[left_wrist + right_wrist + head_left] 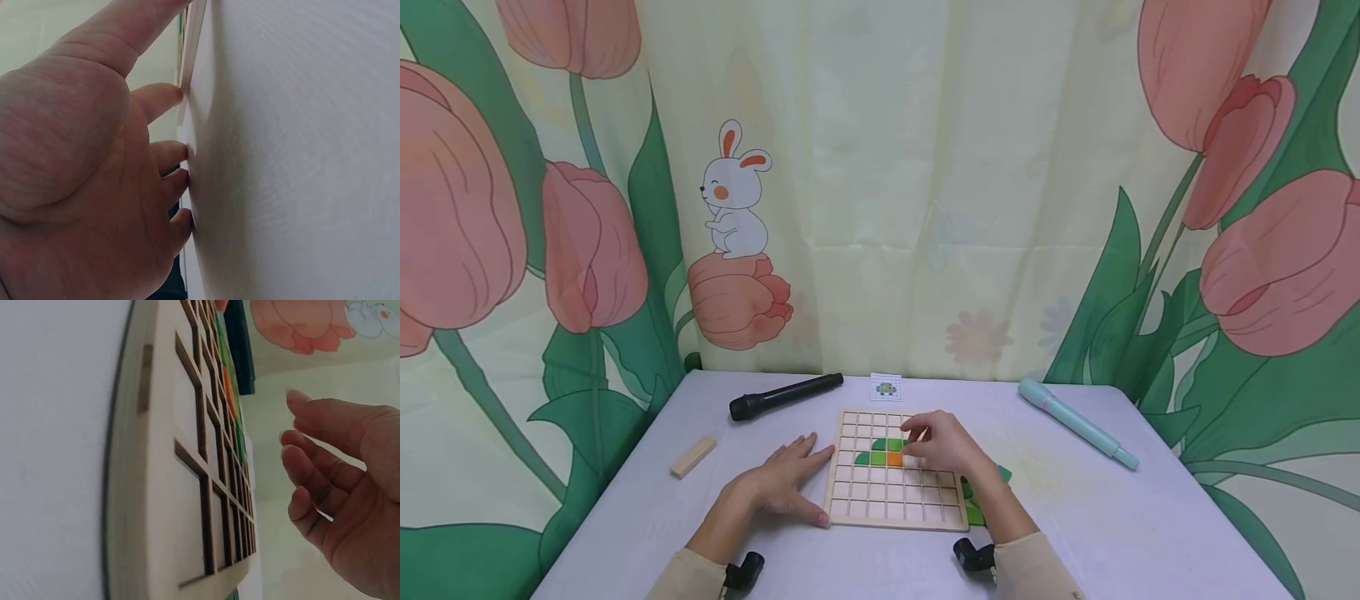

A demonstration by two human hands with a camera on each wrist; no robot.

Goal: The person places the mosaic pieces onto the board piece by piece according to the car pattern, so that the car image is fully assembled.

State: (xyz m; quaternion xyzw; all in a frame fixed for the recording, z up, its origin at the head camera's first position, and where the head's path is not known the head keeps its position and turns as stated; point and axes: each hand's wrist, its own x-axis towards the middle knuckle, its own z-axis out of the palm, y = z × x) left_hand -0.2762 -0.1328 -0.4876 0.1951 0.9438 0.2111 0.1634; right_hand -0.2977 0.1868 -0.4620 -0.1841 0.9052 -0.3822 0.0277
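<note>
A wooden grid board (898,526) lies flat in front of me. Green pieces (878,457) and an orange square tile (894,459) fill some of its upper-middle cells; two green pieces have a curved side. My left hand (786,479) rests spread on the table, thumb and index finger at the board's left edge (194,37). Over the board's upper right hovers my right hand (946,442), covering several cells. The right wrist view shows that hand (369,487) with fingers loosely bent, thumb and fingertips apart, nothing between them, raised off the board (134,487).
Loose green pieces (975,515) lie at the board's right edge, partly behind my right forearm. Behind the board is a small picture card (886,387). A black flashlight-shaped object (786,396) and a wooden block (693,457) lie left, a teal tube (1078,423) right.
</note>
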